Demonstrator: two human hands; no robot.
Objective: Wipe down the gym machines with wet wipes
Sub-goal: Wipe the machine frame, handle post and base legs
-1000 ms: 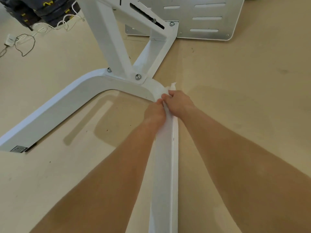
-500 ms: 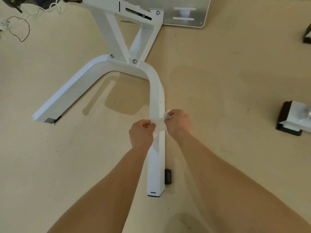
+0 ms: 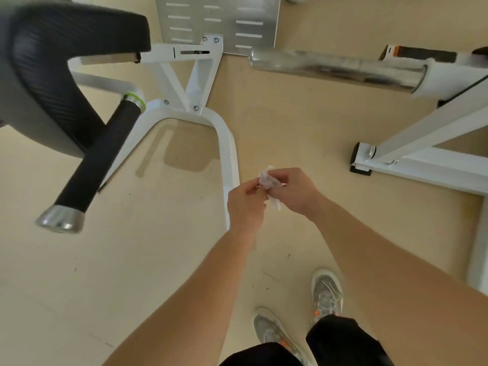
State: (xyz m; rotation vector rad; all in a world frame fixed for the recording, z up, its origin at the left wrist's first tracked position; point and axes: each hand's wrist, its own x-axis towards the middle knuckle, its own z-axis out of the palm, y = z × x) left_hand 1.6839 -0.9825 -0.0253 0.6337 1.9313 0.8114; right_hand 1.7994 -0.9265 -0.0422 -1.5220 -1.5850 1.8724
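Largest item: gym machine (image 3: 190, 83), white steel frame, its U-shaped base leg (image 3: 224, 143) flat on the tan floor (image 3: 79, 273). Judged rigid, heavy and smooth-painted; it should not shift under a wipe and needs no holding. Upper left: black padded seat (image 3: 66, 48), textured cover, likely to give slightly under pressure. Black grip handle (image 3: 97, 159) with chrome end cap (image 3: 59, 220) juts toward the camera; it is round, so a wrap-around stroke suits it. Right: chrome weight sleeve (image 3: 335, 67) on a second machine (image 3: 422, 165), slick metal. Hands: left hand (image 3: 245, 204) and right hand (image 3: 295, 191) close together at centre of view, each pinching the wet wipe (image 3: 268, 180) in its fingertips. The wipe is bunched, held in the air just right of the base leg, touching no machine part. Judged limp, light, damp, tear-prone; best spread over 2 or 3 fingers, edge pinned by the thumb.
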